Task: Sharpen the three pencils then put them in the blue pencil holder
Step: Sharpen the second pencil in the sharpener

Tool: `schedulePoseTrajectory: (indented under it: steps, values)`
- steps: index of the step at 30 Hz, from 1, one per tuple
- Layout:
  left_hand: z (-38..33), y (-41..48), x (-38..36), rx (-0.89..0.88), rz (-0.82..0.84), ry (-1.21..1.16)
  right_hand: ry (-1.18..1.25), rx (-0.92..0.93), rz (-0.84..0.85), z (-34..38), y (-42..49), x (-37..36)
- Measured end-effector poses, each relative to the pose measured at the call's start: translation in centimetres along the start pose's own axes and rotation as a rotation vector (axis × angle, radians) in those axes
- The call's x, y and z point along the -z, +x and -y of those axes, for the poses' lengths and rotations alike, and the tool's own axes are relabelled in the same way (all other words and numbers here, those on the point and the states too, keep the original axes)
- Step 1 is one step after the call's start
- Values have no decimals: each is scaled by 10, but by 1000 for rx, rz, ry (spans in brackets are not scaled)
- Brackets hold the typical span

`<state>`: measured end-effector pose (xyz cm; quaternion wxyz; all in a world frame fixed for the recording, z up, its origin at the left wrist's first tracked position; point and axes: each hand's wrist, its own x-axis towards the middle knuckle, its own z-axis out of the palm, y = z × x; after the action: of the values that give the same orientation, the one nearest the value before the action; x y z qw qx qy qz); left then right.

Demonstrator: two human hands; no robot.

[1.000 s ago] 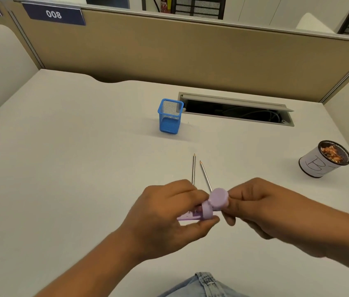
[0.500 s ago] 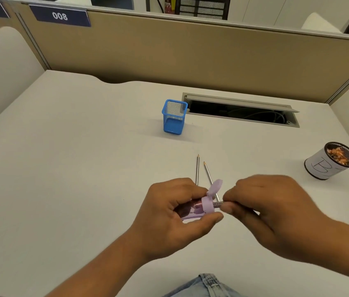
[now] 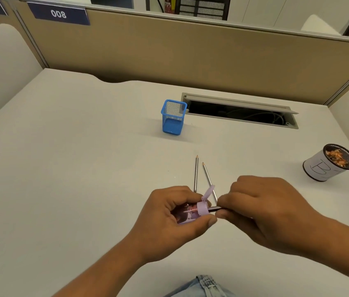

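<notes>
My left hand (image 3: 169,213) is wrapped around a small lilac plastic sharpener (image 3: 192,212) with its lid flipped up, and my right hand (image 3: 261,209) pinches a dark pencil (image 3: 215,209) poked into its end. Just past them two thin grey pencils (image 3: 195,174) lie on the pale worktop (image 3: 72,168). Further back stands the blue mesh pencil holder (image 3: 172,118).

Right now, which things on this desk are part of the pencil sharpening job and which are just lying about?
Part of the job:
purple sharpener in left hand
pencil in right hand
two pencils on desk
blue pencil holder

Lying about:
white cup of shavings
cable slot
</notes>
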<state>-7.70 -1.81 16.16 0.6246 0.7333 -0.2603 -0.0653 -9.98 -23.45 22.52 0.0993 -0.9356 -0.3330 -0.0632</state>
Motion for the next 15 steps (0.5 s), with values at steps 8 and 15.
schedulePoseTrajectory:
  steps: [8,15]
  values:
    - [14,1,6,-311,48,422,557,-487,238,6,-1,-27]
    - [35,-3,5,-317,90,496,1238,-895,575,-2,4,-40]
